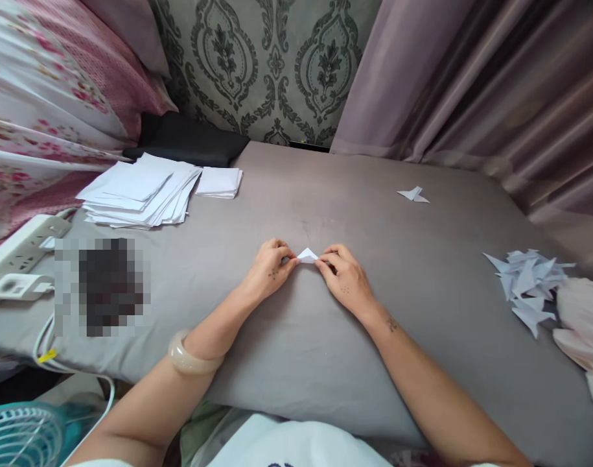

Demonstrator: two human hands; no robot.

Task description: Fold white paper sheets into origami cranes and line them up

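Two closed pinches: left hand (273,269) and right hand (347,277) each grip one corner of a small white folded-paper triangle (308,255) between them, those corners hidden. Contact with grey cloth-covered surface (320,350) below unclear. Right: overlapping heap of pointed white folded-paper pieces (528,275), uncountable. Left: dark pixelated object (112,285), unidentifiable. Lower left: round teal plastic fan (21,431), cut off.

Grey cloth surface (301,350), paper stack (138,191), smaller stack (219,182), folded paper pile (532,275), folded piece (413,194)
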